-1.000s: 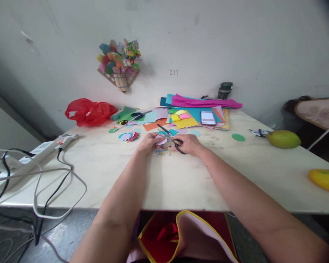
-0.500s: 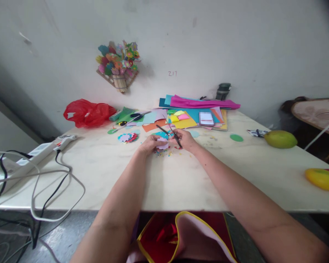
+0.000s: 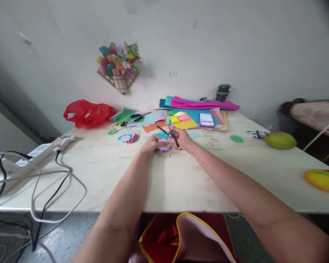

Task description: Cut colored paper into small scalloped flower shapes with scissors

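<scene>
Near the middle of the table, my left hand point(image 3: 151, 144) is closed on a pale lilac paper piece with a scalloped edge point(image 3: 163, 144). My right hand point(image 3: 182, 138) grips a slim dark tool with crossing long parts, which looks like a pair of scissors point(image 3: 174, 138). Its thin tips point up and away from me, close beside the paper. Just how the fingers sit on it is hard to make out. Small coloured paper scraps point(image 3: 167, 155) lie under both hands. A stack of scalloped paper shapes point(image 3: 128, 138), blue, lilac and red, rests to the left.
Coloured paper sheets point(image 3: 190, 123), a phone point(image 3: 207, 119) and black-handled scissors point(image 3: 137, 117) lie behind the hands. A red plastic bag point(image 3: 87, 112) sits back left, a power strip with cables point(image 3: 35, 157) at left. Right are a green paper oval point(image 3: 236, 138) and a greenish mango point(image 3: 280, 140).
The dark tool in my right hand has shifted slightly left, nearer the lilac paper. My left hand keeps its hold, and the camera view has moved a little.
</scene>
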A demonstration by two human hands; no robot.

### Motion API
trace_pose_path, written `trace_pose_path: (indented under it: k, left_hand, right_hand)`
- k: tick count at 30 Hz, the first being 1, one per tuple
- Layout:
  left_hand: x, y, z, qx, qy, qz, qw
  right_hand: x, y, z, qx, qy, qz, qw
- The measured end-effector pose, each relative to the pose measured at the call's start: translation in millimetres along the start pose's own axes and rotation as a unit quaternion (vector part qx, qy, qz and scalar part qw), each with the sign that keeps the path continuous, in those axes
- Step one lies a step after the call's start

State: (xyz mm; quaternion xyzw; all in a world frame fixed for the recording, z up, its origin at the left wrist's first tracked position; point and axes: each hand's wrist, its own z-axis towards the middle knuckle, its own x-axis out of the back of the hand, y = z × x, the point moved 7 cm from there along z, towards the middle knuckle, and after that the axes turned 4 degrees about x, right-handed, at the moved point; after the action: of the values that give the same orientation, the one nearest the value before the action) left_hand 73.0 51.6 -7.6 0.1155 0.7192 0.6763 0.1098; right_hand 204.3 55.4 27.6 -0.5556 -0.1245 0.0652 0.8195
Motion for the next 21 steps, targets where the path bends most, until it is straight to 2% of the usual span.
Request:
trace_pose_path:
  k: [5,10,14,18,21]
  left_hand:
    - [8.1,5.7,-0.5,-0.044,0.045,-0.062,0.996]
    - [11.6,7.2,-2.3,-0.035,0.062,-0.053,0.996]
    - [15.1,8.3,-2.9,-0.043,0.072,-0.053,0.995]
    - [18.3,4.5,-0.5,-0.041,0.07,-0.038,0.996]
    - [19.8,2.3,1.5,-0.047,0.062,-0.061,0.995]
  right_hand:
    - [1.3,2.0,5.8,-0.014,0.026,0.016,0.999]
    - [-3.0,2.6,12.1,-0.034,0.041,0.033,0.998]
    - [-7.9,4.3,19.1,-0.034,0.039,0.008,0.999]
    - [-7.1,5.3,22.8,-0.001,0.029,-0.083,0.996]
    - [-1.4,1.3,19.4,0.048,0.048,-0.234,0.97]
